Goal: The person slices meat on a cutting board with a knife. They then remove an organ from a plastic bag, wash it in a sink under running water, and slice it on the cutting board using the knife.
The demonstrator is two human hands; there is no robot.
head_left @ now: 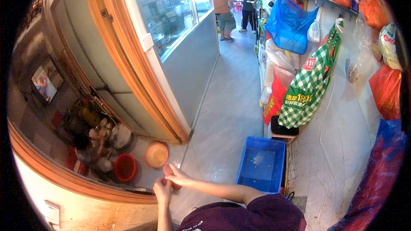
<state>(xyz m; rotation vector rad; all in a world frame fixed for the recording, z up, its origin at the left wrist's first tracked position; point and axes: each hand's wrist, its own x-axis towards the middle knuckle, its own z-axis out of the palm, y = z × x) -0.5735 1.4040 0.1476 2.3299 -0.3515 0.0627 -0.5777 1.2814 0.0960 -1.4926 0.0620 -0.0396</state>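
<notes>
Both of my hands are close together at the lower centre of the head view, in front of my dark shirt. My left hand (pixel 162 190) is closed, its fingers bent against the lower part of a small reddish item (pixel 168 170). Just above and to the right, my right hand (pixel 179 177) is closed around the same item, which I cannot make out. An orange basin (pixel 156 154) stands on the floor just beyond my hands, with a red bucket (pixel 125 167) to its left.
A blue crate (pixel 261 164) is on the floor at right. Bags, including a green checked one (pixel 311 85), hang along the right wall. A wooden door frame (pixel 128 51) rises at left, with a person (pixel 90 145) low inside. Two people stand far down the corridor.
</notes>
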